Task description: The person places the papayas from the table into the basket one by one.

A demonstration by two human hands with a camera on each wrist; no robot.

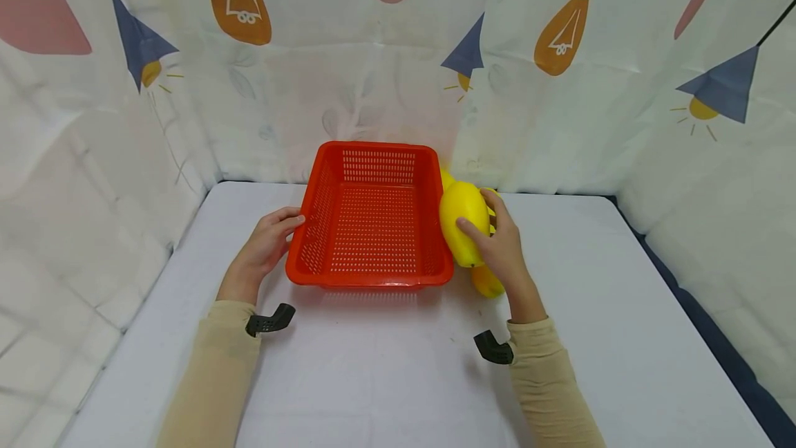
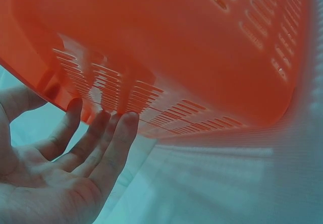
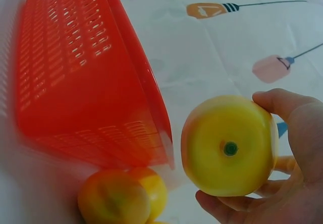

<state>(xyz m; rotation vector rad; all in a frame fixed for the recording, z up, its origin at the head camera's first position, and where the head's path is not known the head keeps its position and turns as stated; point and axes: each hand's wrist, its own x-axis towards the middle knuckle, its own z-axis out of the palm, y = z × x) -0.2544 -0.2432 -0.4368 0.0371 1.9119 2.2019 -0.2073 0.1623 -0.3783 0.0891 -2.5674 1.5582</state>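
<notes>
A red perforated plastic basket (image 1: pixel 373 282) stands in the middle of the white table, with nothing seen inside it. At its left side my left hand (image 1: pixel 267 247) holds the rim, the thumb at the edge and the fingertips against the slotted outer wall in the left wrist view. Just right of the basket, my right hand (image 1: pixel 506 254) grips a large oblong yellow fruit (image 1: pixel 463 220) between thumb and fingers. A small green stem spot marks that fruit's end in the right wrist view. Below it lies an orange-yellow fruit (image 1: pixel 488 282) beside another yellow fruit (image 3: pixel 153 191).
A bit of yellow (image 1: pixel 446 178) shows behind the basket's far right corner, mostly hidden. The white tabletop (image 1: pixel 385 379) extends in front and to both sides. White curtains (image 1: pixel 373 75) printed with lamps and bulbs close off the back and sides.
</notes>
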